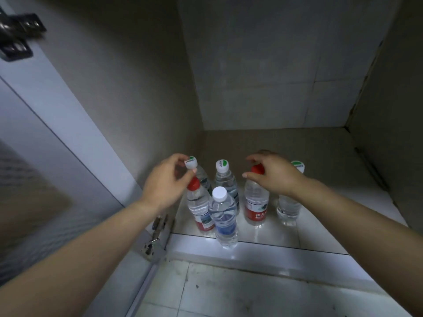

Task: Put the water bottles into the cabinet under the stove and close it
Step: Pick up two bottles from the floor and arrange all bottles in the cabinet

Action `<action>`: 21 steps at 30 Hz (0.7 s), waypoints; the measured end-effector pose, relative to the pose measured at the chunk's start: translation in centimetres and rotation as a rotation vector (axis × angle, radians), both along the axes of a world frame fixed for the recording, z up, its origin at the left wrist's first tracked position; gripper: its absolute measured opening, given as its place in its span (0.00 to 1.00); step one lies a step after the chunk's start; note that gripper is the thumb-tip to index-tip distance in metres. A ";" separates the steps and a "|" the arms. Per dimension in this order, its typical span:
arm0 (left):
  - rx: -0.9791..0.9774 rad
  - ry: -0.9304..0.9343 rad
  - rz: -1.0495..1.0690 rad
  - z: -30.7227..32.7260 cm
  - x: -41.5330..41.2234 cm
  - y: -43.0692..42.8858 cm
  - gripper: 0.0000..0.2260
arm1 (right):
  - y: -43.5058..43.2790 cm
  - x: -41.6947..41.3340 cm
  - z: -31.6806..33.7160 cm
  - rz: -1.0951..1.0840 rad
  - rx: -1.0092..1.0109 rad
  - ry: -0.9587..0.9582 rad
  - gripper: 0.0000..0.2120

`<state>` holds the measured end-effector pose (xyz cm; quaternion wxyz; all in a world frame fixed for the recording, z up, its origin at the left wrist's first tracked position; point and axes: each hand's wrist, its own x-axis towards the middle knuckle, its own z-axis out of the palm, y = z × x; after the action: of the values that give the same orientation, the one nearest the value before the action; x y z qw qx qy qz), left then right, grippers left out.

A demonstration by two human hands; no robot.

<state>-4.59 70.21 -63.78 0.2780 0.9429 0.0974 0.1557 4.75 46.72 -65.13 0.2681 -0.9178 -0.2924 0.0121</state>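
Two forearms [80, 243] reach in, left hand [164, 181] pinching the green-and-white cap [191, 162] of a rear bottle [203, 177], right hand [274, 177] seemingly clasping the top of a red-capped bottle [256, 202], likely a by-the-neck hold to keep both upright on the cabinet floor [320, 156], with other bottles [223, 211] packed between and just beside the grips.

Dim cabinet [263, 76] interior, glare on the front ledge [263, 250], motion-blurred hinge [18, 35] upper left, wide-angle edge distortion

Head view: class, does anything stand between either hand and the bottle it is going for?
Nothing visible does. The left hand pinches the green-and-white cap of the back-left bottle, and the right hand grips the red cap of the right red-labelled bottle.
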 end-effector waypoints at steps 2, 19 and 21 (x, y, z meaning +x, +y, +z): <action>0.086 0.056 0.006 0.3 2.2 1.5 0.18 | 1.2 0.1 0.5 0.024 0.018 -0.008 0.24; 0.204 0.244 -0.232 -1.6 7.6 3.7 0.18 | 7.6 1.3 -0.7 -0.008 0.012 0.018 0.12; 0.193 0.211 -0.208 -1.4 7.8 4.0 0.17 | 7.4 2.3 -0.9 -0.023 -0.009 0.008 0.12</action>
<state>3.25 74.20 -65.17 0.1892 0.9812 0.0127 0.0347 7.09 54.16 -66.06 0.2655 -0.9222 -0.2807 0.0139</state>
